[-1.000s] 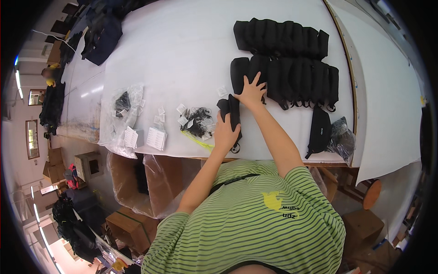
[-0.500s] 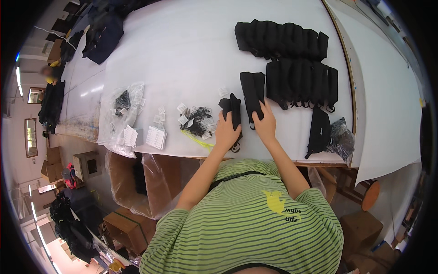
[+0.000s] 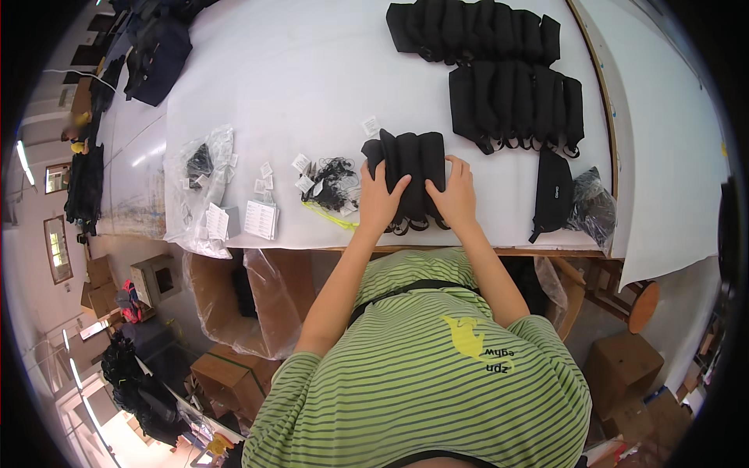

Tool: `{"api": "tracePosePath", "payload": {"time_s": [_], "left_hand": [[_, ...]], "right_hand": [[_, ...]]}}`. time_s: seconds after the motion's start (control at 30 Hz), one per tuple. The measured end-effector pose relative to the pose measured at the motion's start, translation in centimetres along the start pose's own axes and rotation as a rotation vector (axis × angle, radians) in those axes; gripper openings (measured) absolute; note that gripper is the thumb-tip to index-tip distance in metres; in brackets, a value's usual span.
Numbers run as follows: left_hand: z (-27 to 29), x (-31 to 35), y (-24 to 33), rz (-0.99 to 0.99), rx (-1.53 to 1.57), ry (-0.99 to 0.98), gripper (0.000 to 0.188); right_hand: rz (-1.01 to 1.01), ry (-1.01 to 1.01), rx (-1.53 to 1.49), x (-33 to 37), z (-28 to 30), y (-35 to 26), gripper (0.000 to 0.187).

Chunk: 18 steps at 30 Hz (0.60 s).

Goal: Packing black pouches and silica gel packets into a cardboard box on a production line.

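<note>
Two black bags by the right hand (image 3: 456, 193) have slid over to the left hand's bags, and now they all sit side by side in one bunch of black bags (image 3: 409, 175). Both hands are holding this bunch. The left hand (image 3: 380, 199) grips its left side, and the right hand grips its right side, with the thumbs on the front. The bunch is on the bench (image 3: 304, 62), near the edge by the person's tummy. Little black loops (image 3: 417, 225) poke out of its near end.

Just left of the left hand is a messy pile of black strings (image 3: 335, 187) with white tags on it. A bright yellow-green string (image 3: 331, 217) lies along its near side. One small white tag (image 3: 370, 125) is just past the bunch. More to the left are a stack of white cards (image 3: 260, 220) and a clear plastic bag (image 3: 222, 160) with something dark inside.

To the right, a flat black bag (image 3: 551, 193) lies beside a see-through bag (image 3: 593, 207) of dark stuff. Farther up are two rows of black bags, a near row (image 3: 515, 105) and a far row (image 3: 476, 31). Big dark bags (image 3: 158, 62) are at the far left. Under the bench is a cardboard box (image 3: 281, 296) with plastic in it.
</note>
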<state>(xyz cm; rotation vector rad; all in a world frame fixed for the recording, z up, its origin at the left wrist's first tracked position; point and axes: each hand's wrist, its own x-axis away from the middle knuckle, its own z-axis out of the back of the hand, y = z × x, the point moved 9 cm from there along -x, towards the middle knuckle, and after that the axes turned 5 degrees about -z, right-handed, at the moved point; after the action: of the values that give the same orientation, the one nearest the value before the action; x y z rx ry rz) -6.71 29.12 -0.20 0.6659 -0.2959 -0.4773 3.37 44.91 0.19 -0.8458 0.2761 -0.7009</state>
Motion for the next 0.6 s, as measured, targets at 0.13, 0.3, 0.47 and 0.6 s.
{"api": "tracePosePath", "payload": {"time_s": [0.13,0.3,0.47,0.6], "left_hand": [[0.9,0.2,0.7,-0.018,0.112,0.047,0.086],[1.3,0.6,0.2,-0.025,0.162,0.076,0.094],[0.9,0.5,-1.1,0.032,0.408,0.064,0.103],[-1.0,-0.4,-3.7,0.062,0.555,-0.01,0.094]], "right_hand": [[-0.139,0.01,0.051,-1.3,0.8,2.3,0.055],[-0.571,-0.021,-0.977,-2.0,-0.1,9.9,0.053],[-0.36,-0.151,-0.5,-1.7,-2.5,9.3,0.044],[-0.254,-0.02,-0.314,-0.6,-0.6,5.7,0.043]]}}
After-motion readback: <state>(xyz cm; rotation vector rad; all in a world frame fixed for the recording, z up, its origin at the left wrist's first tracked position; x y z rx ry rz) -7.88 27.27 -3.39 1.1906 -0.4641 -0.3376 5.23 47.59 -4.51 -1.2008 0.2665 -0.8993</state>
